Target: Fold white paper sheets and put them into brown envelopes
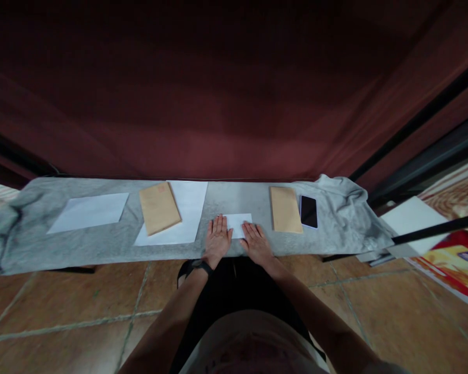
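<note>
A small white piece of paper (pixel 237 223), which looks folded, lies flat near the front edge of the cloth-covered table. My left hand (pixel 217 236) rests flat on its left end, fingers stretched forward. On its right end lies my right hand (pixel 256 241), also flat, with the fingers pointing up and to the left. Neither hand grips anything. Right of my hands is a brown envelope (pixel 286 210). Further left, several brown envelopes (pixel 159 208) seem to be stacked on a large white sheet (pixel 191 208).
A phone (pixel 309 212) lies beside the right-hand envelope. Another white sheet (pixel 89 212) is at the far left. Grey cloth (pixel 242 195) covers the narrow table, with bunched folds at both ends. A dark red curtain (pixel 226 130) hangs behind it. Black metal bars (pixel 421 124) slant at the right.
</note>
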`<state>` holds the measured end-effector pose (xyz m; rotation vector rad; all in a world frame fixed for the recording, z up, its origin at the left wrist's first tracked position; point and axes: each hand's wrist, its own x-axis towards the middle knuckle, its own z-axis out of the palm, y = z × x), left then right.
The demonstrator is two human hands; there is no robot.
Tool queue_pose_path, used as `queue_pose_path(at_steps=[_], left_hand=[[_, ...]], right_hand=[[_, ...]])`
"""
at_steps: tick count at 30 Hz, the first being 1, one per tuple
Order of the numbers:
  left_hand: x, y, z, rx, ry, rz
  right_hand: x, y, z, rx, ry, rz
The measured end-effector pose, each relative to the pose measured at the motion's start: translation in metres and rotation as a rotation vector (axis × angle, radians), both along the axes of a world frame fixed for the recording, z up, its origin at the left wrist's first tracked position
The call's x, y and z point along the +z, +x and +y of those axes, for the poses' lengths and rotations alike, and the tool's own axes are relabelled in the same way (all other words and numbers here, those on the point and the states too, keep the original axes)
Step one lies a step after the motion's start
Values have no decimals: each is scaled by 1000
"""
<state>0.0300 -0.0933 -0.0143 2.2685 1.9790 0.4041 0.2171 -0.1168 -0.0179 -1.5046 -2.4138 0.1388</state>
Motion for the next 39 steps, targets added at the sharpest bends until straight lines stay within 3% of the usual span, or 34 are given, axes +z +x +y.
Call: queue_pose_path(at_steps=[2, 6, 9, 22, 27, 32, 39], left_hand=[[4, 15, 0, -40, -11, -7], [9, 48, 0, -266, -73, -52], [10, 58, 1, -289, -73, -44], [-1, 0, -15, -132, 20, 77], [-1, 6, -13, -88, -14, 77], [1, 22, -3, -142, -52, 66], [0, 20, 1, -156, -16, 52]], right_hand=[[-2, 1, -8, 15, 15, 4], [-7, 0, -21, 8, 56, 28], [-10, 0, -27, 4, 112, 82], [-7, 12, -14, -37, 53, 346], [-3, 6, 6, -19, -9, 136], [0, -1, 27, -125, -65, 19], [-6, -4, 34, -149, -76, -99]])
